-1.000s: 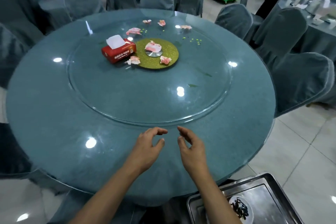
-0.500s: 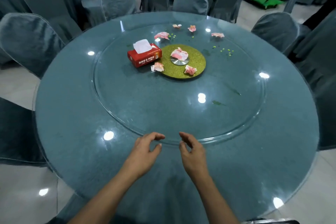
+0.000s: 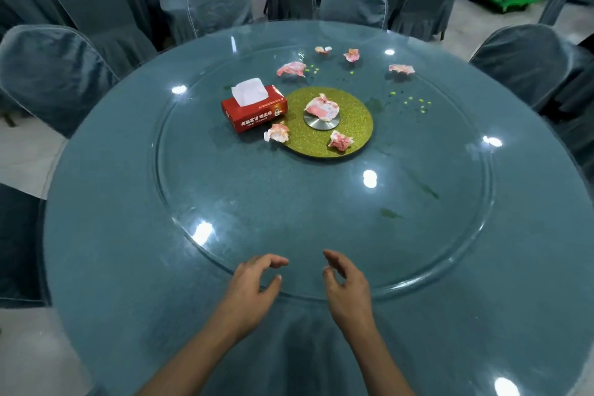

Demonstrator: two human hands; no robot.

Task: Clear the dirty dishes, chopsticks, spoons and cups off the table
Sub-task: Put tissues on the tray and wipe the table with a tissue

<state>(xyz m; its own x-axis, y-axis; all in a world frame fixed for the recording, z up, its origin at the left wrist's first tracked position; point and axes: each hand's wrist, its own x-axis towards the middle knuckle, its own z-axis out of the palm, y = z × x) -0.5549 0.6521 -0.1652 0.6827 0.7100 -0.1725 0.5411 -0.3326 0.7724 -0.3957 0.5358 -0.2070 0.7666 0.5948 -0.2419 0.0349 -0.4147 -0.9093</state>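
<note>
Single head-worn wide-angle view, facing forward and down.
It looks from the near rim across the round teal glass-topped table (image 3: 128,267), which fills most of the frame. The left hand (image 3: 254,286) and right hand (image 3: 347,286) sit close at bottom centre, and the grey-blue fabric-covered chairs (image 3: 218,0) bend along the top edge, farthest off.

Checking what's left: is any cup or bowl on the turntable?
No; the turntable carries a tissue box, crumpled napkins and green crumbs, no crockery.
</note>
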